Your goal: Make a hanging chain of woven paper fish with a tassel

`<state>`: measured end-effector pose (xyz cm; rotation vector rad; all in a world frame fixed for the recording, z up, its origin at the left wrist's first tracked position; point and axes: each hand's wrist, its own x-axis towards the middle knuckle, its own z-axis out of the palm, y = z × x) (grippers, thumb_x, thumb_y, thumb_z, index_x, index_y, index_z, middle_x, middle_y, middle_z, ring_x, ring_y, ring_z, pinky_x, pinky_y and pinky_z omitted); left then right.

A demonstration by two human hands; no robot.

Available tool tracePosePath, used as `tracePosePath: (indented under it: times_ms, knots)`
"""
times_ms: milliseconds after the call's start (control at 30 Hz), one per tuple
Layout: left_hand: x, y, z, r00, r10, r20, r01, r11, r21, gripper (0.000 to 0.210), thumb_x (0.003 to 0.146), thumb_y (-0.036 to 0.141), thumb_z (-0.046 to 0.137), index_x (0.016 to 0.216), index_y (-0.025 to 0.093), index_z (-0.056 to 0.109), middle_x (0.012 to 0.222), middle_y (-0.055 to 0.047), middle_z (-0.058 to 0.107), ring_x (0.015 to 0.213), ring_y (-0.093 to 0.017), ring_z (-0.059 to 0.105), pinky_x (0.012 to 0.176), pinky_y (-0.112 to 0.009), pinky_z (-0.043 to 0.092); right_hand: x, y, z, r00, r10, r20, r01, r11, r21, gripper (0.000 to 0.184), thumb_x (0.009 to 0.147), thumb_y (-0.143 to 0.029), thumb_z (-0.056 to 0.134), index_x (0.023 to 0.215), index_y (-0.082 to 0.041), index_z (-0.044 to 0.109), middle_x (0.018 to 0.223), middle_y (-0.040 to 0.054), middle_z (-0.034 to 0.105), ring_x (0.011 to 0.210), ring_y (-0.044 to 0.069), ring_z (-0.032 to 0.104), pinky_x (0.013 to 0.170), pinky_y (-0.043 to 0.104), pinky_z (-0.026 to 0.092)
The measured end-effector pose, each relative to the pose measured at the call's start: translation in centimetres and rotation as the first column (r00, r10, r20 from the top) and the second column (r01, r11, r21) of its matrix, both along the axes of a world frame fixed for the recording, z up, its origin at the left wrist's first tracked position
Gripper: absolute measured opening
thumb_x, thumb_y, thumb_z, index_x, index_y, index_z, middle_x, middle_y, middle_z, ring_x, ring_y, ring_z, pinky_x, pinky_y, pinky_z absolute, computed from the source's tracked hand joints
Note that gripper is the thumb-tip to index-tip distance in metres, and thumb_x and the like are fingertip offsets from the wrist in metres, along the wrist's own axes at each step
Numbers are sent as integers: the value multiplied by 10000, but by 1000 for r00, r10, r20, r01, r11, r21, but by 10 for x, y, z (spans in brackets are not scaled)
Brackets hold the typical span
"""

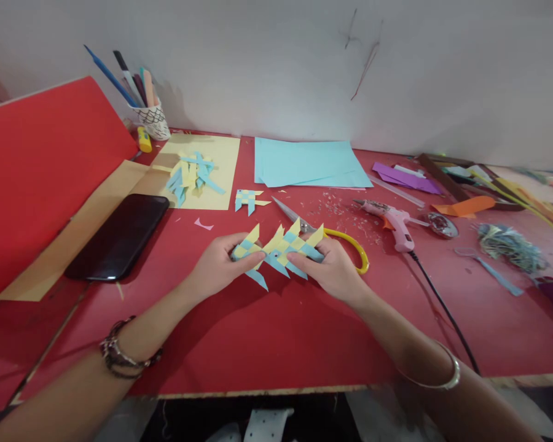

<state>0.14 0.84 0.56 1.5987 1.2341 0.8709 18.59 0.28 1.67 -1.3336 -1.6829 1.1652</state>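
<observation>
My left hand (219, 264) pinches a woven paper fish (246, 247) of yellow and light blue strips between thumb and fingers. In my right hand (338, 270) is a second woven paper fish (283, 247), with a small dark eye spot showing. The two fish meet or overlap in front of me, just above the table; whether they are joined I cannot tell. Another woven paper fish (245, 199) lies flat beyond my hands. Behind my right hand are scissors with yellow handles (362, 255), partly covered by the fish and fingers.
On the red table (267, 344), a black phone (120, 236) lies left, near yellow paper (221, 166) bearing cut strips (194, 175). Light blue sheets (311, 162) lie at the back. A pink glue gun (391, 221) with a black cord sits right. A pen cup (153, 120) stands back left.
</observation>
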Motion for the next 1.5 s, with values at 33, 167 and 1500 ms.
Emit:
tracePosePath:
  times_ms: [33,167,1500]
  knots:
    - [0,0,0,1000,0,-5,0,1000,2,223,671,376,577,732,163,599,610,19,595,528,-103,497,469,-181,393,0,0,0,1000,3,3,-3,1000,9,164,697,-309,563,635,-158,546,578,-25,511,514,72,426,486,205,366]
    - [-1,1,0,1000,2,-22,-1,1000,8,234,666,393,574,716,166,597,603,19,591,522,-105,494,468,-186,392,-1,0,-2,1000,-6,12,5,998,56,139,705,-292,559,650,-165,540,597,-23,530,531,78,454,499,205,374]
    - [0,1,-2,993,-49,-103,53,998,37,219,670,393,550,691,178,515,612,36,492,536,-94,424,495,-185,378,-7,-5,-8,1000,7,-12,-6,995,96,84,690,-250,555,678,-167,546,650,-10,577,549,87,483,508,207,383]
